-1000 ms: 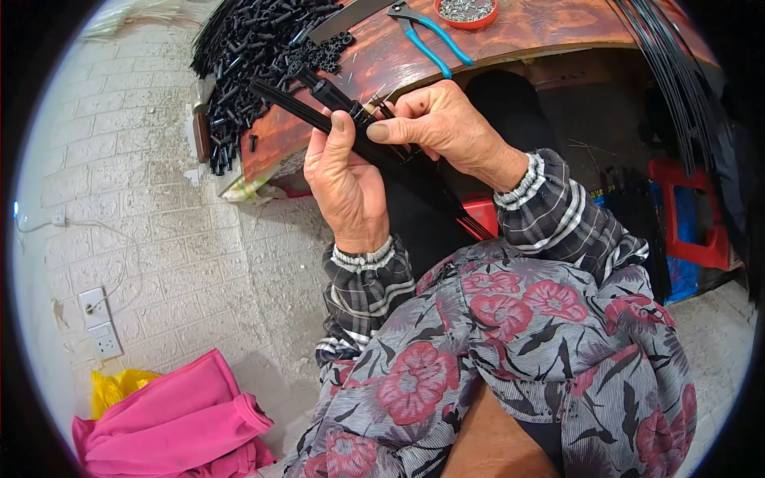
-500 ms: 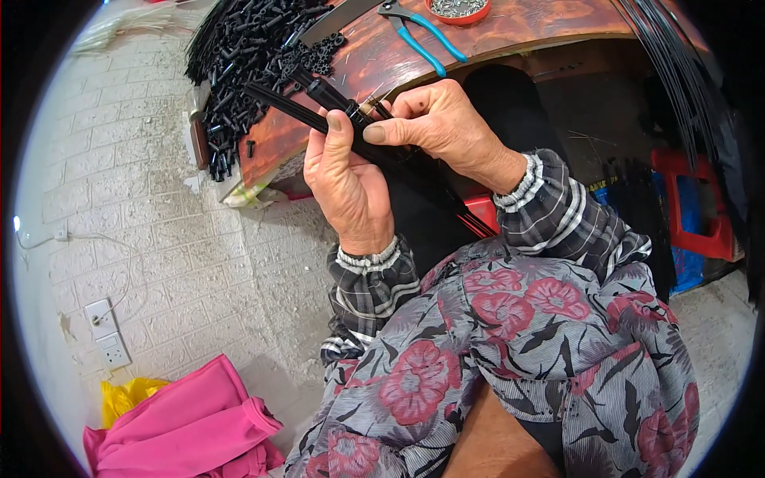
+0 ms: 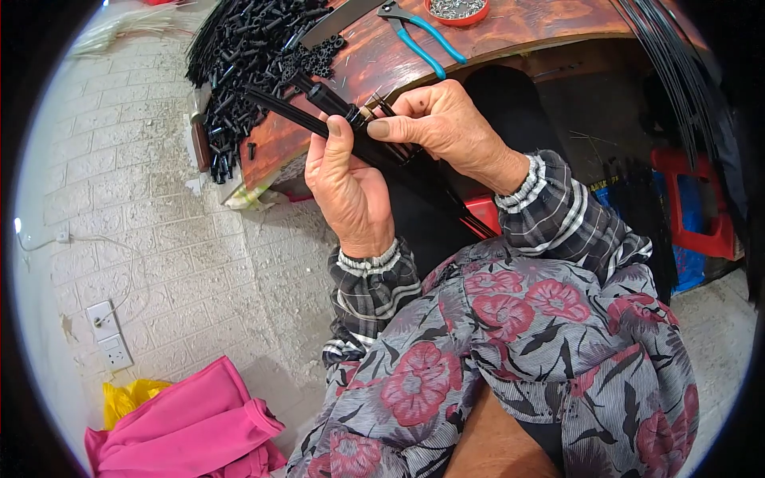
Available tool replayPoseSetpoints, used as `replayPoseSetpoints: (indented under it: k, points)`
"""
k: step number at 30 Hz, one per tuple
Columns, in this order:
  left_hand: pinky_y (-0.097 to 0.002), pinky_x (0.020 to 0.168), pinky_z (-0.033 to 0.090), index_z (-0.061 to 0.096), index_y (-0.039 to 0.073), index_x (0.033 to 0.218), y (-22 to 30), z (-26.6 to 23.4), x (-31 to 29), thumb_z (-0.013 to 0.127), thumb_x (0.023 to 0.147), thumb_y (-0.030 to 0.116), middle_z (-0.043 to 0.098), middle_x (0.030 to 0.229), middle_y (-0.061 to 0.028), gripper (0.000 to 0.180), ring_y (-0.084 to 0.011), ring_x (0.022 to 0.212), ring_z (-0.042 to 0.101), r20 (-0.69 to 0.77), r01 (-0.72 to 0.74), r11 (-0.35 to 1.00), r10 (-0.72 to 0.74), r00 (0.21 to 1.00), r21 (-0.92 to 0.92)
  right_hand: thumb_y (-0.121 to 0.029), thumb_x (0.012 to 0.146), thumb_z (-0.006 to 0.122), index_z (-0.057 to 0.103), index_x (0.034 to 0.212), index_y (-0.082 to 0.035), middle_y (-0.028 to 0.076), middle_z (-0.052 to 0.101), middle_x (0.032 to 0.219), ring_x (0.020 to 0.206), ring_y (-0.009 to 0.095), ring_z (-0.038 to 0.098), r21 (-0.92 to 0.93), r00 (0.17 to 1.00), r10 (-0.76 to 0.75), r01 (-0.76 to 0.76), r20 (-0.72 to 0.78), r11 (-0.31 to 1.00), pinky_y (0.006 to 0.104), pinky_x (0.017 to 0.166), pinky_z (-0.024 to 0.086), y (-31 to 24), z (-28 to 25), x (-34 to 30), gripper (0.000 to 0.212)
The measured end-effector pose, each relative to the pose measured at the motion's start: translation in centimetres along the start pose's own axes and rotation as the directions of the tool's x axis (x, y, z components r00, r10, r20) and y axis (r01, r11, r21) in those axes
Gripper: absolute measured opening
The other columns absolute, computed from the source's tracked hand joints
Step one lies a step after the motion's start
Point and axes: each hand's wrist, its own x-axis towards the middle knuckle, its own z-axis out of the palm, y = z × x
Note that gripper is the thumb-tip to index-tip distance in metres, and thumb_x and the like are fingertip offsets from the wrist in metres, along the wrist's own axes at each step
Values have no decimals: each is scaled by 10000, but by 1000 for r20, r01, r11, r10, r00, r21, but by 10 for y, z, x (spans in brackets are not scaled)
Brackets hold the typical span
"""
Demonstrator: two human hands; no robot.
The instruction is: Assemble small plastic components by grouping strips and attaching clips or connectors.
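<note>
Above my lap, over the gap by the table edge, I hold what looks like a black umbrella frame (image 3: 330, 99), with a thick black plastic part and long thin rods (image 3: 285, 110). My left hand (image 3: 348, 187) is closed round the rods, thumb pressing on top. My right hand (image 3: 450, 127) pinches the frame just to the right of the left thumb, thumb and fingers together. Thin metal wire ends (image 3: 374, 99) stick up by the right fingertips. The exact spot pinched is hidden by the fingers. The frame's dark lower rods run down toward my lap.
On the reddish-brown table (image 3: 518, 28) lie a heap of black plastic parts (image 3: 259, 48), a broad metal blade (image 3: 343, 20), blue-handled pliers (image 3: 421, 38) and a red dish of small metal pieces (image 3: 458, 9). Black rods (image 3: 673, 80) hang at right above a red stool (image 3: 701, 203). Pink cloth (image 3: 187, 422) lies lower left.
The thick part of the frame has tilted slightly down and right, showing more pale colour by the right fingertips. Both hands keep nearly the same place and hold.
</note>
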Motion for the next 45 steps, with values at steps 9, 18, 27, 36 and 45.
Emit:
replayPoseSetpoints:
  k: [9,18,27,36,45]
  points:
    - [-227,810,412,517,18,1031,-1,-1,-4,594,803,85,565,964,-25,250,-114,889,528,-30,43,998,-44,999,-42,-293,749,666,557,576,-72,-56,464,488,368,3,353,-20,997,70,-69,27,997,154,329,238,0,-3,-2,301]
    - [-228,809,409,519,5,1042,-2,-2,-5,580,816,91,566,972,-34,250,-111,883,527,-34,-5,1000,5,999,-16,-289,754,661,560,568,-67,-53,454,485,367,7,351,-4,983,149,-149,103,989,158,326,232,3,-2,5,307]
    - [-206,699,436,583,-27,906,2,2,-6,582,818,80,593,851,-38,138,-94,763,550,-104,-107,969,133,986,225,-235,764,659,585,604,-40,-51,457,488,421,3,362,-51,999,7,-5,40,999,167,363,260,5,11,1,264]
    - [-211,683,432,579,-20,897,3,6,2,560,839,111,581,836,-31,144,-89,748,534,-107,-117,980,136,985,163,-218,764,662,600,625,-34,-63,452,497,446,6,362,-88,997,-60,57,-39,994,175,389,266,8,17,3,239]
    - [-206,664,432,597,-29,888,6,3,0,601,800,55,591,827,-36,122,-87,724,536,-29,-115,944,131,991,308,-216,759,668,567,587,-31,-72,420,499,472,10,331,-182,995,-49,33,-83,983,190,404,250,6,13,0,272]
